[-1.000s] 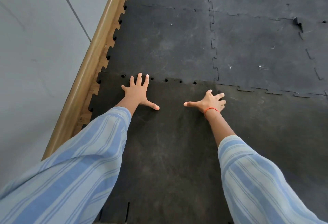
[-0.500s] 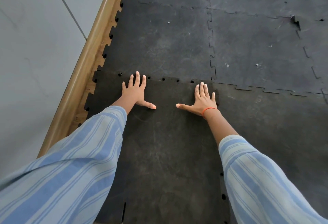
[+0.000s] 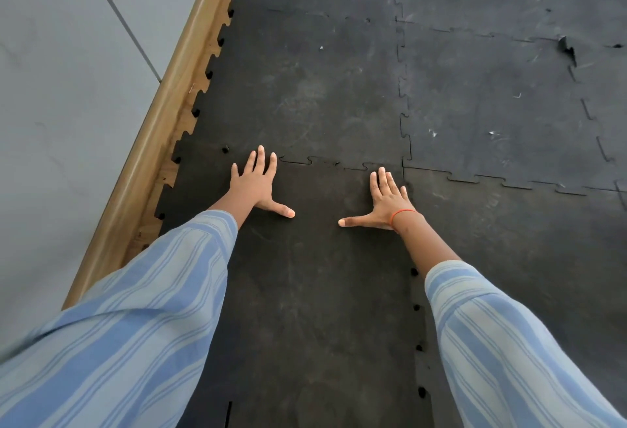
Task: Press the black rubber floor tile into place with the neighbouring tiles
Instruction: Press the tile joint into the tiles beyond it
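The black rubber floor tile [image 3: 312, 278] lies in front of me, its jigsaw far edge meeting the neighbouring tile [image 3: 312, 88] beyond it. My left hand [image 3: 252, 183] rests flat on the tile near its far left part, fingers spread and fingertips at the seam. My right hand [image 3: 386, 200], with an orange band at the wrist, lies flat near the far right corner, thumb pointing left. Between the hands the seam looks closed. Small dark gaps show along the tile's right edge and at the far left of the seam.
More black interlocking tiles [image 3: 502, 112] cover the floor to the right and ahead. A wooden skirting strip [image 3: 159, 122] and a grey wall [image 3: 61, 88] run along the left side. One tile corner [image 3: 567, 49] at the far right is torn and lifted.
My right hand went from curled fingers to lying flat and slid towards the far right corner. The dark gaps along the far seam between my hands have closed.
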`<action>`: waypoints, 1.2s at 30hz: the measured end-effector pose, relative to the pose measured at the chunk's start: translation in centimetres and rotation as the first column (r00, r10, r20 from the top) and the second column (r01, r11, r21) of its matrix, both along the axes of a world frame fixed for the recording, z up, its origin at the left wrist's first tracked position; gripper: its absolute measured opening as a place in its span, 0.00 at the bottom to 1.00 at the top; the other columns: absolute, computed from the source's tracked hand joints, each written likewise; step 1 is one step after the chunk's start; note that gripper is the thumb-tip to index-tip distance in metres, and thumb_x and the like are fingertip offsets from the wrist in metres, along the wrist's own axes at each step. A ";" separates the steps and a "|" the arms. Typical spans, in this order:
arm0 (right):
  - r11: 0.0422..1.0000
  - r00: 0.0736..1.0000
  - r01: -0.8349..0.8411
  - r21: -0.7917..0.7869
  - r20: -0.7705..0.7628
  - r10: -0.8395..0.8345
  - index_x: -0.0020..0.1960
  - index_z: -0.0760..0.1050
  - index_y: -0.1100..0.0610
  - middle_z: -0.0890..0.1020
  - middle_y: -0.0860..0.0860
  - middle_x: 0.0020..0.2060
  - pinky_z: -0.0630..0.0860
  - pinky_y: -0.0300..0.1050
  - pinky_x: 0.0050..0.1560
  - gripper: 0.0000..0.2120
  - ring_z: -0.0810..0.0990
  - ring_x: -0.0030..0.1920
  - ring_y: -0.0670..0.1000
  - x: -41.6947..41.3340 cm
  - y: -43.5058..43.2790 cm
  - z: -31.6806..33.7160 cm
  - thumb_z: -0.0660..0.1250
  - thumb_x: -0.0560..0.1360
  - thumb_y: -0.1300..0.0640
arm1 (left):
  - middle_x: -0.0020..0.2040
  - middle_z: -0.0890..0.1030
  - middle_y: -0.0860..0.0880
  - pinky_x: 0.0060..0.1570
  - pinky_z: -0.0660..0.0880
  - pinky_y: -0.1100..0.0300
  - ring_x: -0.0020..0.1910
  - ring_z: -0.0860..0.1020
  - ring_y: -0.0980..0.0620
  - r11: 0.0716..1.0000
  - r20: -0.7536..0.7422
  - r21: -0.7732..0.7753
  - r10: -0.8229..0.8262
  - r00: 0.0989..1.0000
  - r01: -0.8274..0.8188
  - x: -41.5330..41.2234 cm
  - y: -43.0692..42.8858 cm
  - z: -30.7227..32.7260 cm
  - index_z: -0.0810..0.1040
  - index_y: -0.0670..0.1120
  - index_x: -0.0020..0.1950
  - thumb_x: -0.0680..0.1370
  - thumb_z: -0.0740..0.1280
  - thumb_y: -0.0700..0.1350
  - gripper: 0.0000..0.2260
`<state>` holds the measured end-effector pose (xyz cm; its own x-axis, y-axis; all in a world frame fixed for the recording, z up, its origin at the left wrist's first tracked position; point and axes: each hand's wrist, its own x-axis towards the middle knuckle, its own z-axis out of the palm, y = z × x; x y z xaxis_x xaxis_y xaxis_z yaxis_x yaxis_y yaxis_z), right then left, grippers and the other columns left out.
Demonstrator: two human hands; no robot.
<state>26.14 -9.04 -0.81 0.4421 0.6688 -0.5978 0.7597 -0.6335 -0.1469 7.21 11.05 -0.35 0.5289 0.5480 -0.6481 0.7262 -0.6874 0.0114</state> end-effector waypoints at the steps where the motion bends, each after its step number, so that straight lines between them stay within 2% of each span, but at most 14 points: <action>1: 1.000 1.000 0.001 -0.021 -0.012 -0.002 0.77 0.32 0.56 0.32 0.52 0.76 0.38 0.58 0.75 0.67 0.32 0.76 0.52 0.0 0.1 0.3 0.63 0.57 0.21 | 0.77 0.29 0.43 0.73 0.42 0.37 0.77 0.34 0.43 1.000 0.005 0.009 0.005 1.000 -0.005 -0.1 -0.1 0.0 0.30 0.48 0.76 0.60 0.68 0.75 0.64; 5: 0.994 0.998 0.059 -0.094 0.014 -0.058 0.77 0.35 0.59 0.35 0.55 0.77 0.40 0.58 0.75 0.66 0.35 0.77 0.54 -1.0 1.9 1.5 0.60 0.59 0.20 | 0.77 0.31 0.43 0.73 0.42 0.39 0.77 0.35 0.44 0.993 0.022 0.062 0.102 0.994 -0.104 -1.1 -0.9 0.0 0.31 0.46 0.77 0.58 0.66 0.77 0.65; 7: 0.997 0.999 0.040 -0.065 0.005 -0.040 0.78 0.38 0.60 0.37 0.55 0.78 0.40 0.56 0.76 0.60 0.37 0.78 0.53 -2.3 3.4 1.7 0.55 0.64 0.21 | 0.77 0.30 0.43 0.73 0.41 0.39 0.77 0.34 0.44 0.981 0.030 0.076 0.176 0.984 -0.177 -2.0 -1.3 -0.2 0.30 0.46 0.76 0.57 0.64 0.79 0.66; 10: 0.998 0.994 -0.067 0.023 -0.085 0.068 0.78 0.39 0.59 0.39 0.53 0.78 0.41 0.55 0.76 0.47 0.38 0.78 0.50 -5.1 5.8 1.6 0.50 0.74 0.29 | 0.77 0.30 0.43 0.73 0.40 0.39 0.77 0.34 0.44 0.978 0.052 0.073 0.193 0.980 -0.196 -2.5 -1.3 -0.4 0.30 0.46 0.76 0.56 0.63 0.80 0.67; 14: 0.996 0.992 -0.091 0.027 -0.082 0.093 0.78 0.40 0.58 0.38 0.51 0.78 0.41 0.55 0.77 0.40 0.38 0.78 0.50 -6.3 7.1 0.9 0.44 0.78 0.33 | 0.77 0.31 0.43 0.73 0.40 0.39 0.77 0.34 0.44 0.987 0.049 0.051 0.152 0.987 -0.155 -2.6 -0.4 -0.5 0.30 0.46 0.76 0.57 0.63 0.80 0.66; 21: 0.995 0.996 -0.084 -0.061 -0.043 0.082 0.78 0.38 0.57 0.36 0.50 0.77 0.41 0.54 0.77 0.41 0.37 0.77 0.49 -6.5 7.8 0.5 0.42 0.76 0.31 | 0.76 0.29 0.43 0.73 0.40 0.40 0.77 0.34 0.43 0.988 0.026 -0.007 0.157 0.987 -0.157 -2.3 0.3 -0.3 0.29 0.46 0.76 0.56 0.64 0.80 0.67; 24: 0.998 0.996 -0.067 -0.016 -0.057 0.066 0.78 0.37 0.57 0.35 0.50 0.77 0.41 0.55 0.77 0.42 0.36 0.77 0.49 -6.5 7.4 0.3 0.44 0.76 0.31 | 0.77 0.31 0.43 0.74 0.42 0.41 0.77 0.36 0.44 0.993 0.062 -0.009 0.119 0.991 -0.119 -3.2 0.8 -0.1 0.31 0.45 0.77 0.58 0.64 0.79 0.65; 26: 0.998 0.996 -0.055 0.031 -0.062 0.057 0.78 0.36 0.57 0.35 0.50 0.77 0.41 0.54 0.77 0.41 0.36 0.77 0.49 -6.7 6.7 0.1 0.45 0.77 0.31 | 0.77 0.31 0.42 0.74 0.43 0.42 0.77 0.36 0.44 0.982 0.082 0.012 0.188 0.979 -0.190 -4.9 1.2 -0.1 0.32 0.43 0.77 0.57 0.64 0.79 0.67; 29: 0.996 0.999 -0.006 0.088 0.033 0.003 0.78 0.36 0.58 0.36 0.51 0.77 0.40 0.53 0.77 0.41 0.36 0.77 0.50 -7.1 4.1 -0.7 0.45 0.78 0.33 | 0.76 0.30 0.41 0.74 0.41 0.40 0.77 0.35 0.42 0.951 0.057 0.029 0.305 0.951 -0.307 -7.4 2.7 -0.2 0.31 0.43 0.76 0.52 0.61 0.81 0.70; 32: 0.991 0.986 0.051 0.123 0.151 -0.069 0.77 0.35 0.59 0.36 0.54 0.77 0.38 0.52 0.77 0.41 0.36 0.77 0.52 -7.3 1.4 -1.4 0.44 0.78 0.33 | 0.76 0.29 0.42 0.73 0.41 0.38 0.76 0.34 0.42 0.958 0.021 0.015 0.287 0.958 -0.288 -8.0 3.6 -0.4 0.30 0.44 0.76 0.51 0.60 0.81 0.70; 36: 0.992 0.985 0.071 0.105 0.152 -0.087 0.77 0.34 0.59 0.36 0.55 0.77 0.37 0.52 0.77 0.41 0.35 0.77 0.53 -7.1 1.6 -1.6 0.43 0.77 0.33 | 0.76 0.29 0.42 0.73 0.41 0.39 0.76 0.33 0.41 0.962 0.011 0.012 0.274 0.962 -0.274 -7.4 4.0 -0.9 0.29 0.43 0.76 0.53 0.62 0.81 0.69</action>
<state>19.03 -7.47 -2.42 0.5784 0.6804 -0.4500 0.7264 -0.6806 -0.0955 -0.22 15.07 -1.22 0.3628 0.6811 -0.6360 0.8868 -0.4621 0.0111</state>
